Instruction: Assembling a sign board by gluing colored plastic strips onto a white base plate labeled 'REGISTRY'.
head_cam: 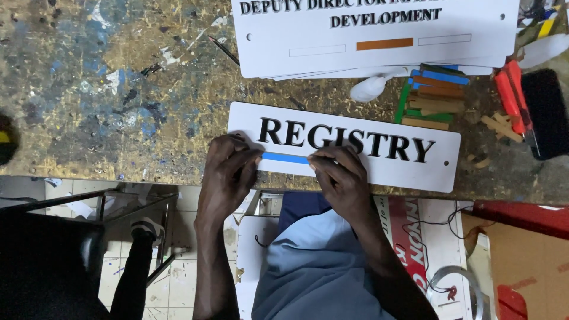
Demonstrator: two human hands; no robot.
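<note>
A white rectangular sign plate [438, 169] with raised black letters lies near the front edge of the workbench. A thin blue strip [285, 157] lies on it under the letters, at the left. My left hand [228, 175] presses on the plate's lower left corner, fingertips at the strip's left end. My right hand [339, 173] rests fingers-down on the strip's right end. Both hands touch the strip and plate; neither lifts anything.
A stack of larger white sign plates [308, 59] lies at the back. Coloured strips [435, 98] are piled to the right, beside a red-handled cutter [511, 98] and a black block [546, 112]. The paint-spattered bench [118, 89] stretches left. A metal stool frame [136, 207] stands below.
</note>
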